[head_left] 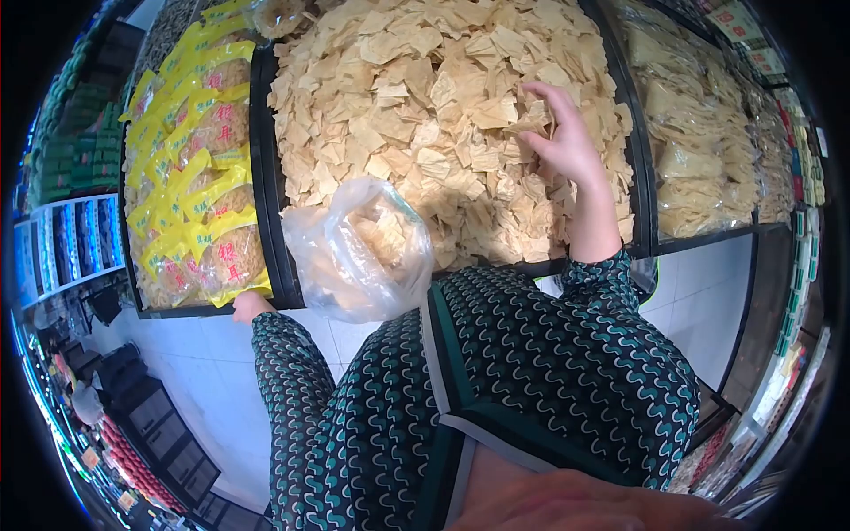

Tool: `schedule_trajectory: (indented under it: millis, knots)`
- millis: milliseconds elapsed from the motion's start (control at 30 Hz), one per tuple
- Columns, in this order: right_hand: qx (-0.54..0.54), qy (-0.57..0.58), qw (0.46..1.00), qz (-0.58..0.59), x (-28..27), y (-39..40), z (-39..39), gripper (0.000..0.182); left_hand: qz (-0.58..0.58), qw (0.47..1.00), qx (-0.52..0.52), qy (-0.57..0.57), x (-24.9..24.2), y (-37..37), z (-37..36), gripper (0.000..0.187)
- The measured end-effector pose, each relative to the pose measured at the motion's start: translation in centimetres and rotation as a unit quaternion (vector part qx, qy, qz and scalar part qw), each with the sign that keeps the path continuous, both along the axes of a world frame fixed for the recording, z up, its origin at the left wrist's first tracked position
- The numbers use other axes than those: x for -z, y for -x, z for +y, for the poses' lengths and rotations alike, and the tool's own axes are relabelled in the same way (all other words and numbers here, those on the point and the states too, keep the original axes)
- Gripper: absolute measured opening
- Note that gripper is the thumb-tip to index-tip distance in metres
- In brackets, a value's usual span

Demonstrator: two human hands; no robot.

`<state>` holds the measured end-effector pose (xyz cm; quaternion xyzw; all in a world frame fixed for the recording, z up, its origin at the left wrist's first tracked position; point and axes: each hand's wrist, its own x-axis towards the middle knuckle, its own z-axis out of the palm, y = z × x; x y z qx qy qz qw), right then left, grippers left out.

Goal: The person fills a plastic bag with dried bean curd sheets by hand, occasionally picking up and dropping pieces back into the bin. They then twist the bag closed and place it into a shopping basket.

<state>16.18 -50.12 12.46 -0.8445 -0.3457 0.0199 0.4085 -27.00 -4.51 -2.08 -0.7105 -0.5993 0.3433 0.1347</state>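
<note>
Over the right part of a wide heap of dry, pale-yellow flakes [390, 53], which look like dried bean curd skin, is my right hand [567, 142]. Its thumb and index finger are spread apart around one flake; the other fingers are mostly hidden. My left hand [251, 306] touches the front edge of the left bin, beside the yellow-and-clear packets [221, 252]; its fingers are largely hidden. Between my hands, a clear plastic bag [319, 257] stands with its mouth open at the heap's front edge. Similar pale flakes show inside it.
Black dividers [270, 168] separate the bins. On the right lie clear-wrapped packs of yellowish dried food [695, 150]. Another clear bag [282, 16] rests at the back left of the heap. White floor tiles [190, 372] and store shelves [168, 425] surround the display.
</note>
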Motion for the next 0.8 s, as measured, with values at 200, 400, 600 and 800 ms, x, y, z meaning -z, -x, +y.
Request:
schedule_trajectory:
  millis: [200,400,600,800]
  knots:
    - [-0.006,-0.066,0.997,0.041,-1.2,0.0,-0.3,0.061,-0.023,0.999,-0.027,-0.033,-0.5,-0.5,-0.4,0.027]
    - [-0.1,-0.154,0.977,0.113,-3.2,2.7,1.9,0.065,-0.014,0.999,-0.004,-0.032,-0.5,-0.4,-0.7,0.025]
    - [-0.268,-0.079,0.854,0.439,-0.2,9.3,8.3,0.064,-0.144,0.982,-0.112,-0.049,7.6,5.9,5.0,0.032]
    - [-0.356,-0.014,0.919,0.171,6.6,15.0,13.8,0.062,0.046,0.997,0.039,0.056,-3.0,-1.6,-1.8,0.032]
